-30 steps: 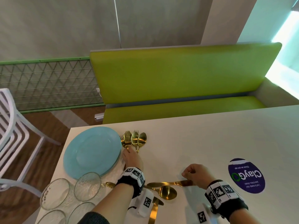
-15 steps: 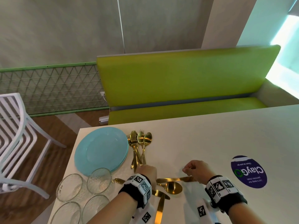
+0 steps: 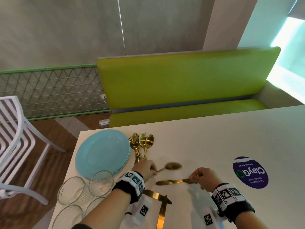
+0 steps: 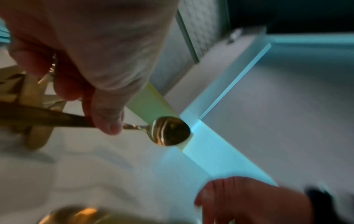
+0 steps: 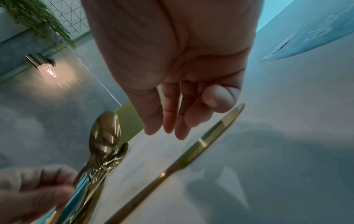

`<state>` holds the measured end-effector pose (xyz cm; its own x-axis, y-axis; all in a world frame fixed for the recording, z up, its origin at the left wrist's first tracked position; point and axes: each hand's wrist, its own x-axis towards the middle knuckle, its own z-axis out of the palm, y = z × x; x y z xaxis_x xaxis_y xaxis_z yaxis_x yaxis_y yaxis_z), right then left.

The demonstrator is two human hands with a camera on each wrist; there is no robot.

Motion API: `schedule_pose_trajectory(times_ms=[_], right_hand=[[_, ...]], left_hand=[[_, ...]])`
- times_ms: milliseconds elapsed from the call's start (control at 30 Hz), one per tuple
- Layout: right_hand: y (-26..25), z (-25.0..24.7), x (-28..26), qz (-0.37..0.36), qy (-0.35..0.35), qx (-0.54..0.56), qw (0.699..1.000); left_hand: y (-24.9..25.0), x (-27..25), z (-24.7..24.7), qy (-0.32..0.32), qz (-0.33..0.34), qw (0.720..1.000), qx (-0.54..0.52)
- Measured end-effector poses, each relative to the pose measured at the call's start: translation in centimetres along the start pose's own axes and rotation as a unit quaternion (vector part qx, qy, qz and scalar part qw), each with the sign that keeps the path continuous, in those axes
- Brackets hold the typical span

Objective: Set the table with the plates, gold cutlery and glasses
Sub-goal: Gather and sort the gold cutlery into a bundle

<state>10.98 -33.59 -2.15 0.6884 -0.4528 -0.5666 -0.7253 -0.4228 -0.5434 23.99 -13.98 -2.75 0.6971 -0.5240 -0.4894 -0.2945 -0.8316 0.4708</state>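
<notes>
My left hand [image 3: 146, 169] pinches the handle of a gold spoon [image 3: 173, 166] and holds it just above the white table [image 3: 214, 138]; the left wrist view shows my thumb on the stem behind the bowl [image 4: 170, 131]. A gold knife [image 3: 170, 182] lies flat on the table. My right hand [image 3: 203, 177] hovers over its handle end with loosely hanging fingers [image 5: 168, 121] that do not grip the knife [image 5: 191, 157]. A stack of blue plates [image 3: 102, 154] sits at the left. Gold forks and spoons [image 3: 142, 144] lie beside it. Several glasses [image 3: 100, 183] stand near the corner.
Two more gold knives [image 3: 162, 210] lie crossed by my left wrist. A round purple sticker [image 3: 250, 172] is on the table at the right. A green bench [image 3: 181, 90] runs along the far edge. A white chair [image 3: 14, 146] stands left of the table.
My left hand has left the fork and spoon pile, taken the spoon that lay by the knife and lifted it to the right. The right hand has stayed at the knife's handle.
</notes>
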Motion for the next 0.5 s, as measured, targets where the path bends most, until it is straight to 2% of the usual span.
schedule_pose_trajectory(times_ms=[67,200,433,500], right_hand=[[0.3,0.5,-0.1,0.005,-0.007,-0.015,1.000],[-0.3,2.6,-0.7,-0.013,-0.019,-0.077,0.997],[-1.9,5.8,-0.9,-0.063,-0.036,-0.090,0.993],[-1.9,6.1,-0.8,-0.058,-0.023,-0.083,0.995]], left_hand=[[-0.3,0.8,-0.8,0.059,-0.033,0.996,-0.066],[-0.7,2.2,-2.5,0.144,-0.111,0.981,-0.064],[-1.7,3.3,-1.9,0.152,-0.195,0.969,-0.016],[-1.9,3.3,-1.5,0.162,-0.191,0.968,0.003]])
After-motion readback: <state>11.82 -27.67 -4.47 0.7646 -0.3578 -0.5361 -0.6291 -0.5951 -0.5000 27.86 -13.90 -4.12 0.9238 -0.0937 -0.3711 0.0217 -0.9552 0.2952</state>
